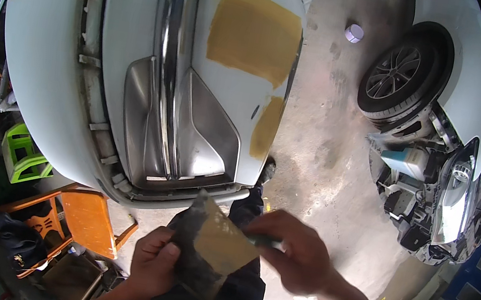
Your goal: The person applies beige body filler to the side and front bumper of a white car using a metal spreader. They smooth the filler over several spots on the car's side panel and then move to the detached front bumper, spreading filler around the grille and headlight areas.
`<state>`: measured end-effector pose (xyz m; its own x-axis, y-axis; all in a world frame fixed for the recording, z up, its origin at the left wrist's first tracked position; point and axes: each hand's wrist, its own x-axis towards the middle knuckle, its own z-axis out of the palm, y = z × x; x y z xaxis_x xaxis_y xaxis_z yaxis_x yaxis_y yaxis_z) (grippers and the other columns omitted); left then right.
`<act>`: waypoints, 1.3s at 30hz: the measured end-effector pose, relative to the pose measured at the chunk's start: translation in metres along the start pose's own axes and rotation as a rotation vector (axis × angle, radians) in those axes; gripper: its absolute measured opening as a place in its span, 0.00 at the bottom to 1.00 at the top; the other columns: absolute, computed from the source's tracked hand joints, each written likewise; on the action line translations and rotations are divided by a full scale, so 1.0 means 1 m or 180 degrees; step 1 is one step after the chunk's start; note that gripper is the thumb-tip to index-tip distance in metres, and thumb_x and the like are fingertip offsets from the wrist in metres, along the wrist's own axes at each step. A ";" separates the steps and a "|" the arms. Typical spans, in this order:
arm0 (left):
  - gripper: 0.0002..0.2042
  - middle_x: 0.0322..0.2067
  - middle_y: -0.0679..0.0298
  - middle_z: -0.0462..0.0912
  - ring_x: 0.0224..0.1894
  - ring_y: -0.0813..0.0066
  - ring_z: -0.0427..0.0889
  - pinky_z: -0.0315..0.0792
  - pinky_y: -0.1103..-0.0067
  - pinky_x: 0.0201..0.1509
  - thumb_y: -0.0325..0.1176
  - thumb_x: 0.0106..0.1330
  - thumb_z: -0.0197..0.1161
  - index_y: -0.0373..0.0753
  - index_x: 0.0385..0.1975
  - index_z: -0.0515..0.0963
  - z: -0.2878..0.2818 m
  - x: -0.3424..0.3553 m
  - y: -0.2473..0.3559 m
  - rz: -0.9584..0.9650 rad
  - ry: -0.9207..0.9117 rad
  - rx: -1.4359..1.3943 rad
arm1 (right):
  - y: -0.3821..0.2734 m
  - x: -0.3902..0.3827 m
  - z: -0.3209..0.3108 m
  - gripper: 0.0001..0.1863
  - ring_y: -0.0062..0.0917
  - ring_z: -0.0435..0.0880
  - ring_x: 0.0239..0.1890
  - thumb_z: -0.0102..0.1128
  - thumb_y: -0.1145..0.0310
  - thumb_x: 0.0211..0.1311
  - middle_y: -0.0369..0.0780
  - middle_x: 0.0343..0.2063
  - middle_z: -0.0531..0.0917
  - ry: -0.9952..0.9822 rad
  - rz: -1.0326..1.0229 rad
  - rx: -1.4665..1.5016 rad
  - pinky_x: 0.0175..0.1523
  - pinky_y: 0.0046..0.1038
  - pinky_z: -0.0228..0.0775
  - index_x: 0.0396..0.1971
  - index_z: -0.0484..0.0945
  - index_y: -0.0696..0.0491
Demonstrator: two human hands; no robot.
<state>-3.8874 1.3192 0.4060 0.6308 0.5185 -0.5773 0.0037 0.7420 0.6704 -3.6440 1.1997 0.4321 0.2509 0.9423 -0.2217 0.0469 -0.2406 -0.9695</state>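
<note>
My left hand (155,263) grips the edge of a dark, stained flat board (187,271), thumb on top. Tan putty (219,245) is spread over the board's surface. Closed around a slim tool with a greenish handle (264,241), my right hand (297,258) sits at the board's right edge; the tool's working end is hard to make out, though it looks like a putty spreader. Just beyond the board is a pale car bumper (53,55), with a large tan putty patch (254,31) and a smaller patch (266,130) on its right side.
A wooden chair (89,223) and a green plastic stool (26,155) stand at the left. On the right is a partly dismantled car with an exposed wheel (402,75) and headlight (455,198). A tape roll (354,33) lies on the concrete floor (325,100).
</note>
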 end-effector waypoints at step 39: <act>0.11 0.44 0.60 0.84 0.46 0.73 0.83 0.76 0.73 0.54 0.37 0.77 0.58 0.35 0.46 0.75 -0.061 -0.025 -0.002 0.0086 0.0179 0.0055 | 0.036 0.063 -0.037 0.21 0.30 0.76 0.45 0.64 0.80 0.50 0.35 0.39 0.78 0.0784 -0.1454 -0.3521 0.48 0.34 0.65 0.45 0.85 0.44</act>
<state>-3.9504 1.3303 0.3911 0.5861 0.5618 -0.5838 0.0009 0.7201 0.6939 -3.5909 1.2417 0.3869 0.1667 0.9516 0.2581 0.9458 -0.0803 -0.3147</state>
